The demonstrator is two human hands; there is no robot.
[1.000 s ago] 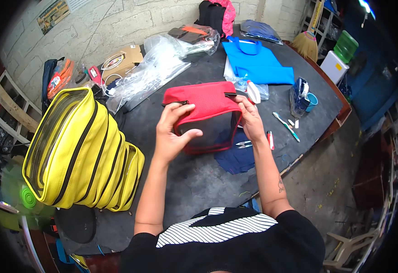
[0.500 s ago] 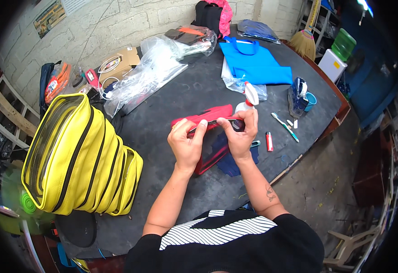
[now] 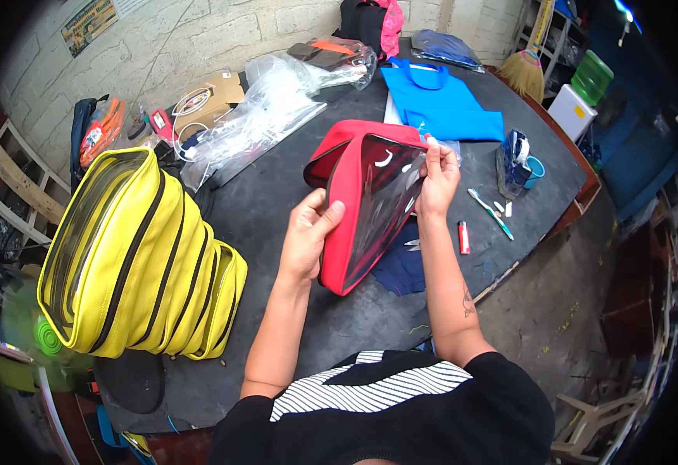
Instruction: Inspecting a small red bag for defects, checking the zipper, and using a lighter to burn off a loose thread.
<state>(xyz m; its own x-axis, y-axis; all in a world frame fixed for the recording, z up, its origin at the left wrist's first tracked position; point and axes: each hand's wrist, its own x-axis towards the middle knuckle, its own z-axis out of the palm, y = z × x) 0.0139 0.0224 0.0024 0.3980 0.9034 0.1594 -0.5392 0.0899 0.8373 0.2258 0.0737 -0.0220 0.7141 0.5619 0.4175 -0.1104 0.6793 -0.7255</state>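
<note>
Between my hands a red pouch (image 3: 340, 240) with a clear plastic window is held up, tilted, above the dark table. My left hand (image 3: 308, 232) grips its left side, thumb on the red fabric. At the upper right corner my right hand (image 3: 439, 180) pinches the edge beside the clear panel. Beneath the pouch lies a dark blue cloth (image 3: 401, 269), partly covered, with a small metal tip showing on it. Right of my right forearm are a red lighter (image 3: 464, 238) and a toothbrush (image 3: 491, 215).
Nested yellow cases (image 3: 133, 263) with clear tops stand on the left of the table (image 3: 277, 155). Clear plastic wrap (image 3: 265, 105) and a cardboard box (image 3: 219, 97) lie behind. A blue bag (image 3: 447, 105) sits at the back, a teal cup (image 3: 535, 169) near the right edge.
The red pouch has been raised and turned so its clear window shows. My hands have moved apart, the right one up to the corner, the left one down along the side.
</note>
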